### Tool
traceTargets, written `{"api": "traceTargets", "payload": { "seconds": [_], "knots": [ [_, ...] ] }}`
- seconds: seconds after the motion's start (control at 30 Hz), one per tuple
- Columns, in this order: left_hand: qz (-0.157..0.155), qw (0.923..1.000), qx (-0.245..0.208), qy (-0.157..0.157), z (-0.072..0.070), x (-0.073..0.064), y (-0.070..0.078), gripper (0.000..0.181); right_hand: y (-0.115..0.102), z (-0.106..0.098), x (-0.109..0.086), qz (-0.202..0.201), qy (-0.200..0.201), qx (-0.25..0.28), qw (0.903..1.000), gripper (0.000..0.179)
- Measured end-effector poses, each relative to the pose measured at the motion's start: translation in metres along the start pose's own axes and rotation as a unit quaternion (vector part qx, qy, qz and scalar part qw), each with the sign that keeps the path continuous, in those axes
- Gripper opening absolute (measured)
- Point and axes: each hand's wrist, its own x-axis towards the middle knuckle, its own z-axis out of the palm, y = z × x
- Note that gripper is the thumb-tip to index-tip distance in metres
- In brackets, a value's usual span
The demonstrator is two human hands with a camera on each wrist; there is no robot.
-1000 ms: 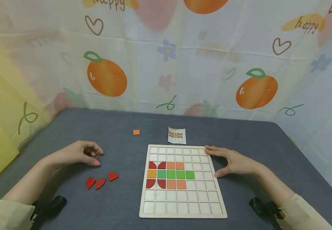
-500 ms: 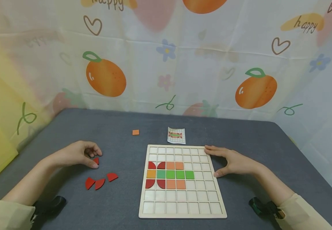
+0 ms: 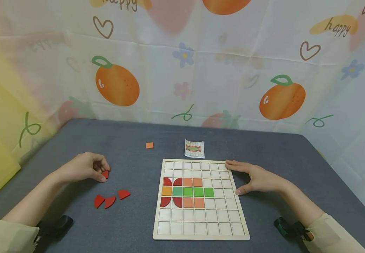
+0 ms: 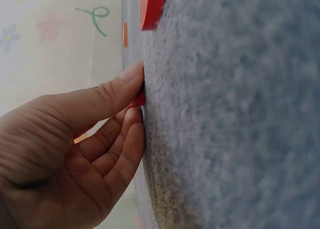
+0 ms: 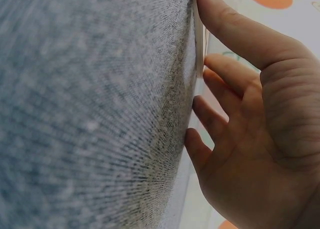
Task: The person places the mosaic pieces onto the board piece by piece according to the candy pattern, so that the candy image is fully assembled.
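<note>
In the head view my left hand (image 3: 84, 168) pinches a red quarter-circle tile (image 3: 105, 174) between thumb and fingertips, low over the table; in the left wrist view only a bit of that tile shows. Three more loose red quarter-circle tiles (image 3: 124, 194) lie just in front of that hand. My right hand (image 3: 258, 178) rests with spread, fairly straight fingers on the right edge of a pale wooden grid board (image 3: 201, 237). Dark red quarter-circles (image 3: 165, 202), salmon squares (image 3: 188, 202), green squares (image 3: 198, 192) and an orange-yellow square (image 3: 167, 191) sit in the board's cells.
Behind the board lies a small printed pattern card (image 3: 194, 149). A single orange square tile (image 3: 150, 145) lies to the card's left. The dark grey table (image 3: 252, 144) ends at a fruit-printed curtain (image 3: 157, 80).
My left hand has risen slightly and drawn its fingers closer round the red quarter-circle tile, which has shifted a little away from me. My right hand stays on the board's edge.
</note>
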Motion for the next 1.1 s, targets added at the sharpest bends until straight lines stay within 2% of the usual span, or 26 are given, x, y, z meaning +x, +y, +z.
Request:
{"api": "traceTargets", "payload": {
  "seconds": [0.23,0.43,0.67,0.9,1.1],
  "knots": [
    [0.0,0.9996,0.013,0.024,0.001,0.002,0.009,0.024,0.001,0.0,0.0,0.002,0.0,-0.004,1.0,0.095],
    [-0.003,0.9997,0.006,0.023,0.003,0.003,0.015,0.018,0.0,0.0,0.001,0.001,0.0,-0.004,1.0,0.096],
    [0.018,0.9997,-0.005,0.018,0.007,0.007,0.024,0.014,0.001,0.0,0.001,-0.001,0.0,-0.001,1.0,0.095],
    [0.043,0.9981,-0.039,0.022,0.017,0.015,0.046,0.011,0.002,0.0,0.001,-0.001,-0.003,0.006,1.0,0.096],
    [0.075,0.9954,-0.057,0.019,0.031,0.025,0.068,0.009,0.001,0.0,0.0,0.002,-0.002,0.005,1.0,0.095]
  ]
}}
